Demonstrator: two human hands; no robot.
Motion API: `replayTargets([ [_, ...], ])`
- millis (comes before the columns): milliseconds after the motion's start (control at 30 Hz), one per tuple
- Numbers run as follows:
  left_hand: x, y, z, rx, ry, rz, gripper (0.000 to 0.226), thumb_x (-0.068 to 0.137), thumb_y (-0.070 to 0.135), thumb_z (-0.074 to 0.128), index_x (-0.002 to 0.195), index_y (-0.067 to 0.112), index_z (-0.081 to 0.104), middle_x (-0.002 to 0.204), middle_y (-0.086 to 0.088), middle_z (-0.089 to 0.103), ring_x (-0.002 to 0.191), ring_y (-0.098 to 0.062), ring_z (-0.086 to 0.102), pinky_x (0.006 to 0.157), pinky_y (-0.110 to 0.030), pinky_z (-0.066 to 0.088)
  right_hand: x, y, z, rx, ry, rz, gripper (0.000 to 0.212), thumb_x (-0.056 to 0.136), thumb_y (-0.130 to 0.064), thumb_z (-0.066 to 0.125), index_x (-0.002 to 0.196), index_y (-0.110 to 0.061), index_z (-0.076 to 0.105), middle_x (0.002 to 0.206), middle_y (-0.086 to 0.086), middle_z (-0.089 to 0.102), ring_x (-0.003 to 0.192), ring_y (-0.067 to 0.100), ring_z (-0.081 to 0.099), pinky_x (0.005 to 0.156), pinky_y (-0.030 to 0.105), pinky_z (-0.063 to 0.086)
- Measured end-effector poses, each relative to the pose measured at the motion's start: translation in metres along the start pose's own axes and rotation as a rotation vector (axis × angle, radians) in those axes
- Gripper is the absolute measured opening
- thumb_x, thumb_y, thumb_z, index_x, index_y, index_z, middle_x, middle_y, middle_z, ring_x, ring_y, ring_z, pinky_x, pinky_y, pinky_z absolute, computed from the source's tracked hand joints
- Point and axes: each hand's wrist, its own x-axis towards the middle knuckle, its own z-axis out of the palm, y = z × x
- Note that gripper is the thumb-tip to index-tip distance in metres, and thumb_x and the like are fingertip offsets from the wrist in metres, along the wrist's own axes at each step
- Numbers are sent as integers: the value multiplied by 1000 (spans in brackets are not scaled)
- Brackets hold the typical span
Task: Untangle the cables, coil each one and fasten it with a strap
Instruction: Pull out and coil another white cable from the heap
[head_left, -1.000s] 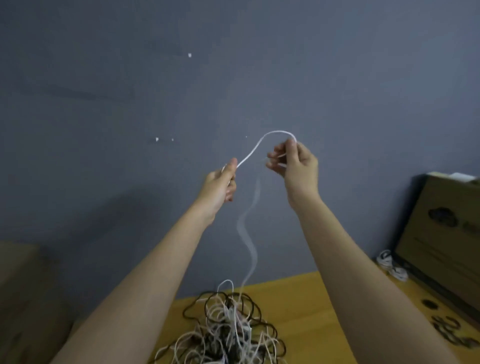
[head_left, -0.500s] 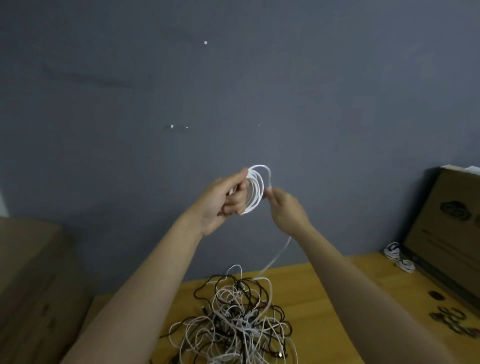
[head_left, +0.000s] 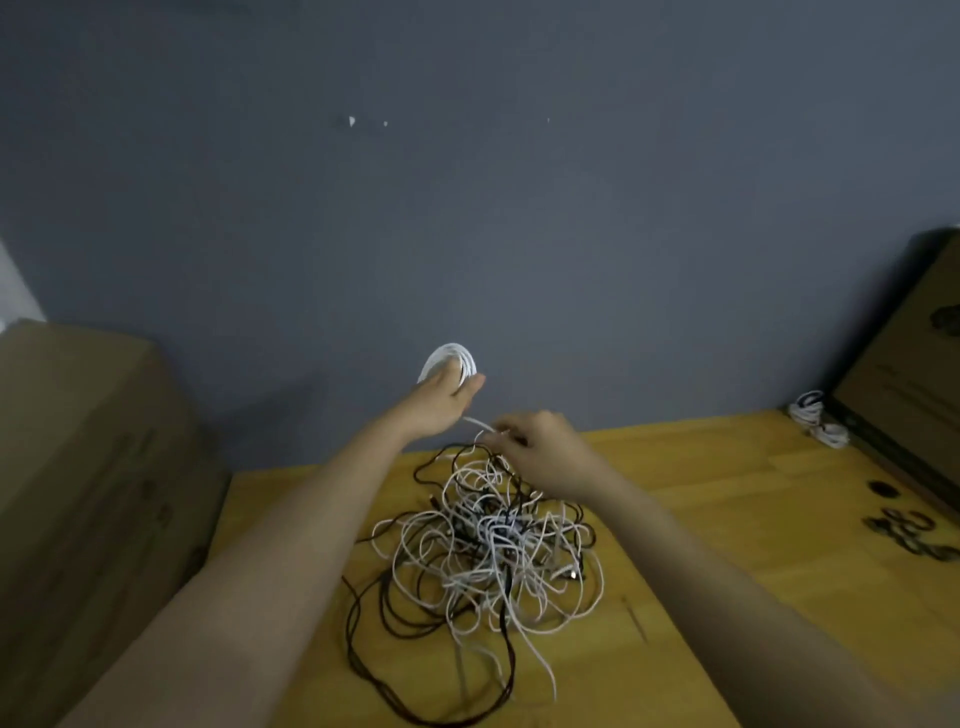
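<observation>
- At the far left stands a large cardboard box (head_left: 78, 467), its top level with the person's raised forearm; it plays no part in the work at this moment.
- The left hand (head_left: 439, 405) is raised above the back edge of the wooden table (head_left: 727, 519) and grasps a small white coil (head_left: 449, 361), fingers wrapped round the loops so that, I judge, they cannot spring apart.
- A short white tail (head_left: 478, 423) runs down from the coil toward the right hand, so this cable looks nearly wound, with only its end left to gather.
- Below and between the arms lies the tangled pile (head_left: 488, 535) of white and dark cables, spread on the table just in front of the person. Most of the task, by the look of it, is yet to be done.
- The right hand (head_left: 540, 441) hovers just over the far side of the pile, fingers curled and pinching the white tail, probably to feed it up to the coil.
- Further right, near the wall, two finished white bundles (head_left: 818, 423) lie well apart from the pile, likely set aside to keep them out of the tangle.
- Near the right edge small dark straps (head_left: 909, 535) lie scattered within reach, presumably for fastening.
- A second cardboard box (head_left: 914, 364) leans at the far right.
</observation>
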Motion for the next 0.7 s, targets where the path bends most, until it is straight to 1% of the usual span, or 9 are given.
replayTargets([
  [33, -10, -3, 3, 9, -45, 20, 46, 101, 46, 31, 107, 4, 48, 96, -16, 61, 97, -34, 60, 79, -35, 40, -2, 6, -6, -34, 23, 1, 22, 97, -26, 55, 94, -10, 70, 60, -6, 55, 53, 7, 46, 55, 26, 37],
  [100, -33, -1, 8, -39, -153, 94, 45, 97, 53, 25, 87, 17, 49, 72, -2, 57, 71, -20, 60, 71, -30, 43, -6, 20, -16, -89, 103, -6, 20, 96, -25, 56, 97, -13, 73, 76, -2, 68, 63, 10, 54, 64, 28, 44],
  [167, -56, 7, 17, -163, -280, 142, 48, 89, 60, 20, 79, 21, 47, 56, 6, 50, 50, -11, 50, 62, -26, 45, -7, 30, -24, -55, 197, -22, 17, 93, -25, 61, 96, -15, 75, 85, -4, 71, 65, 3, 53, 65, 25, 44],
  [300, -84, 22, 20, -567, -360, 134, 53, 89, 57, 25, 74, 12, 48, 41, 7, 36, 36, -8, 33, 45, -19, 33, -4, 33, -12, 284, 230, 37, 10, 91, -22, 63, 88, -18, 72, 65, -5, 58, 54, 5, 47, 56, 19, 39],
  [400, -91, 31, 17, -922, -269, 105, 50, 86, 55, 28, 70, 11, 45, 38, 9, 28, 33, -8, 24, 49, -29, 23, -9, 36, 19, 642, 168, 161, 17, 97, -17, 52, 93, -14, 68, 56, 0, 47, 43, 5, 36, 43, 16, 31],
  [500, -82, 36, 24, -1094, -124, 107, 49, 87, 54, 25, 74, 10, 42, 41, 9, 32, 38, -7, 28, 50, -23, 29, -20, 36, 50, 845, 83, 263, 21, 102, -26, 42, 96, -18, 60, 60, 4, 54, 45, 12, 47, 44, 22, 39],
  [567, -71, 38, 33, -1198, -47, 91, 44, 96, 47, 24, 79, 11, 42, 47, 9, 38, 42, -6, 34, 50, -19, 33, -25, 30, 68, 864, -10, 302, 22, 103, -31, 37, 105, -23, 57, 61, 7, 56, 49, 18, 53, 47, 25, 45],
  [633, -54, 36, 44, -1109, 76, 39, 31, 104, 34, 25, 87, 14, 42, 55, 8, 45, 48, -5, 45, 57, -20, 39, -26, 22, 79, 780, -84, 277, 26, 104, -29, 34, 113, -20, 56, 58, 7, 53, 44, 14, 50, 43, 22, 41],
  [700, -36, 25, 49, -796, 190, 0, 25, 105, 27, 28, 87, 16, 40, 67, 3, 49, 56, -3, 53, 68, -24, 42, -26, 16, 82, 593, -104, 193, 29, 104, -27, 35, 111, -10, 58, 57, 2, 49, 42, 6, 44, 45, 21, 37],
])
